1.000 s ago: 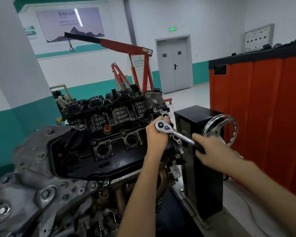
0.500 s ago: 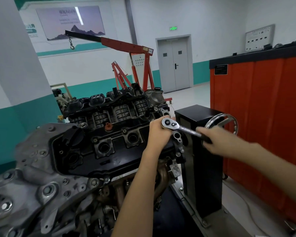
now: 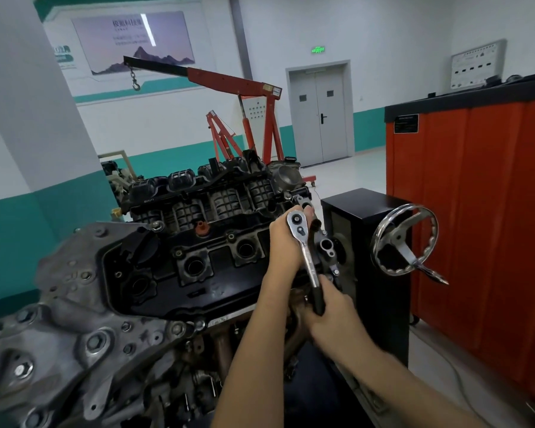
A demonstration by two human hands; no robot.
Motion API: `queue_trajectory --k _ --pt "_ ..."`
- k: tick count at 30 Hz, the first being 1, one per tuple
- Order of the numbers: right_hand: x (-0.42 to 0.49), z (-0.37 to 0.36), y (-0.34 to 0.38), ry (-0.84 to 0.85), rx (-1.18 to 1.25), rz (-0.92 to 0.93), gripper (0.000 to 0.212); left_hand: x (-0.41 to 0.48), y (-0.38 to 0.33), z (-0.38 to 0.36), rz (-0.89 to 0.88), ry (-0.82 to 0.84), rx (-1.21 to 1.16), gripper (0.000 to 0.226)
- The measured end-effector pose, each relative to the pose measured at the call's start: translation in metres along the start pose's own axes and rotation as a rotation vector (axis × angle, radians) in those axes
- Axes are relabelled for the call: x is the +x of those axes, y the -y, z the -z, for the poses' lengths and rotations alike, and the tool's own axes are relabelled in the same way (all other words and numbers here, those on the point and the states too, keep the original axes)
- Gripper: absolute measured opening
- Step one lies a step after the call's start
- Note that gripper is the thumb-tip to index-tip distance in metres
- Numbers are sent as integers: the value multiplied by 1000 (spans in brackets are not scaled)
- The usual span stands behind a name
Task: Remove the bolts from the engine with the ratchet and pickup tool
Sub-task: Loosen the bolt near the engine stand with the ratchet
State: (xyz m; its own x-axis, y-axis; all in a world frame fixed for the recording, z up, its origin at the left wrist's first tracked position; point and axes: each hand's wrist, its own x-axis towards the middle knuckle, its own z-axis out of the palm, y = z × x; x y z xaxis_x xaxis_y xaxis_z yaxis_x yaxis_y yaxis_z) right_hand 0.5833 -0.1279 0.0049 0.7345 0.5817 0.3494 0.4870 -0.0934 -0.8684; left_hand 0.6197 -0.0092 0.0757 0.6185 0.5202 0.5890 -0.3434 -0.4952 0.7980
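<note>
Head camera looks forward and down, close over the engine (image 3: 167, 273).

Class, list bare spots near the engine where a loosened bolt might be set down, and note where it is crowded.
Free: black stand's flat top, between engine and handwheel; floor toward the door. Crowded: engine's stand-side end, where left hand and right hand hold the ratchet.

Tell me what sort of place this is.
Likely an auto repair or training workshop: a car engine under work, a red engine hoist behind it, and an orange cabinet to the right.
</note>
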Motion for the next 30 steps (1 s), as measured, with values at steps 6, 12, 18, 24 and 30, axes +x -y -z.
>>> queue_trajectory --k 6,12,18,24,30 --pt "66 131 2 241 -900 256 18 2 8 8 -60 181 104 47" --pt "66 116 4 92 -861 253 23 5 9 1 -11 -44 34 52" --pt "-8 0 -8 -24 26 -42 18 -4 8 -15 -45 -71 -47 53" --pt "14 60 -13 122 -276 61 20 0 7 -8 -36 -20 25 55" --pt "86 144 5 233 -881 293 14 1 8 -2 -106 113 63 42"
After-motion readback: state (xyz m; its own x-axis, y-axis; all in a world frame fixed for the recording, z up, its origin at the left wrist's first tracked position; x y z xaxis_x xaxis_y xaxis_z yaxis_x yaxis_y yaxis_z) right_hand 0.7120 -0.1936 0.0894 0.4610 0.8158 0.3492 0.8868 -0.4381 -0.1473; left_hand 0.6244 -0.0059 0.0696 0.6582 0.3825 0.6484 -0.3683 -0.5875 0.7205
